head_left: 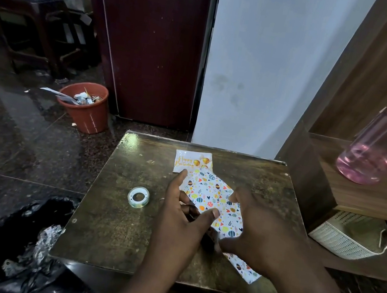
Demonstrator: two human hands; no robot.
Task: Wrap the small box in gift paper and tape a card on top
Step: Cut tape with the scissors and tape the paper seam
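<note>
Wrapping barely begun: both hands, left (182,216) and right (256,232), pinch and fold gift paper (214,200) mid-counter (104,221), apparently over a box hidden beneath them; birthday card (190,162) lies just beyond, tape roll (138,197) untouched nearby.

Dim indoor view, wide-angle, soft throughout.

Pale glare streaks the dark polished stone floor (14,118) and the worn brown tabletop (124,224). Both hands show slight motion blur. Edges bow: the pink translucent bottle (386,136) leans; far-left corner murky.
</note>
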